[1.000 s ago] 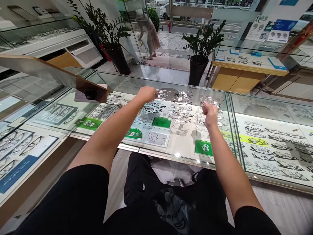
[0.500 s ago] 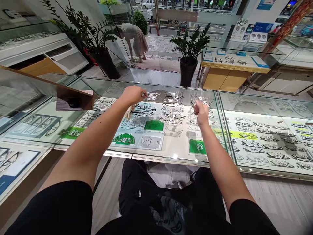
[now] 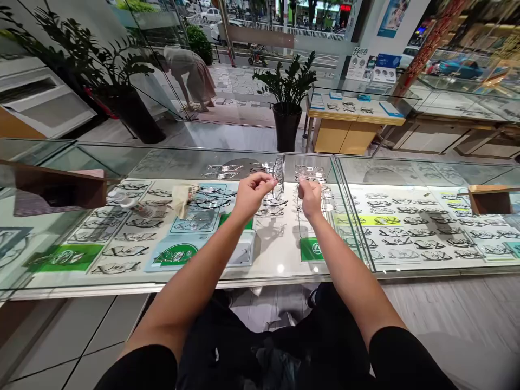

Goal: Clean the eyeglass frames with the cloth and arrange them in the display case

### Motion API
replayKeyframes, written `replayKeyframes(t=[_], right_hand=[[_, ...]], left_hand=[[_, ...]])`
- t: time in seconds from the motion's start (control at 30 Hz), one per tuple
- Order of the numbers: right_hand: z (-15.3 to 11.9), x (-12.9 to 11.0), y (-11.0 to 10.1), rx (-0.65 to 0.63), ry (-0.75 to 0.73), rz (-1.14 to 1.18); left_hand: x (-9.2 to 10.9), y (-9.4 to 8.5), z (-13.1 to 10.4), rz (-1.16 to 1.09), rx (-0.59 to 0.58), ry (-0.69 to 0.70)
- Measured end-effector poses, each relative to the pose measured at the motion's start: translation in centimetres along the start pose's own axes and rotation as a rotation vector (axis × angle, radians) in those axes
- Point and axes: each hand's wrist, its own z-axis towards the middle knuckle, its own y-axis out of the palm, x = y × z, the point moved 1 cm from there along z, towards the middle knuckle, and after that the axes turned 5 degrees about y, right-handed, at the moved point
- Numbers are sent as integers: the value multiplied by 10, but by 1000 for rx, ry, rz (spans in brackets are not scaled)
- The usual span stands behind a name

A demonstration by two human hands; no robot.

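My left hand (image 3: 255, 194) is over the glass display case, thumb and fingers pinched on a pair of eyeglasses (image 3: 279, 179) that hangs on edge rather than lying flat. Just right of it, my right hand (image 3: 310, 198) is closed with its fingers curled, in front of a column of eyeglasses (image 3: 310, 173). What the right fingers hold, if anything, is hidden. Behind the left hand lie thin-framed eyeglasses (image 3: 222, 171). Dark-rimmed eyeglasses (image 3: 210, 203) rest to its left, beside a crumpled beige cloth (image 3: 182, 199).
A green card (image 3: 311, 249) lies near the case's front edge. A white cup-like container (image 3: 142, 209) lies at left. Brown wooden stands (image 3: 60, 187) jut in at both sides. Beyond the case are a potted plant (image 3: 286, 122) and a person bending outside the glass.
The view has swung to the right. My left hand has moved right from the back-left eyeglasses, toward my right hand, and a pair of eyeglasses now stands on edge at its fingertips. My right hand stays closed.
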Motion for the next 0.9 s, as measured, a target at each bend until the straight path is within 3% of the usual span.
replayKeyframes(t=[0.1, 0.33, 0.63, 0.77, 0.9], right_hand=[[-2, 7, 1, -31, 11, 7], [-4, 10, 10, -30, 91, 91], [-6, -2, 16, -44, 88, 150], [-8, 3, 14, -84, 94, 84], [-9, 3, 10, -146, 110, -9]], left_hand=[[-11, 8, -9, -26, 9, -53], [-19, 5, -19, -75, 28, -132], [-19, 3, -20, -211, 74, -70], [-22, 0, -16, -212, 106, -4], [-28, -1, -14, -252, 119, -23]])
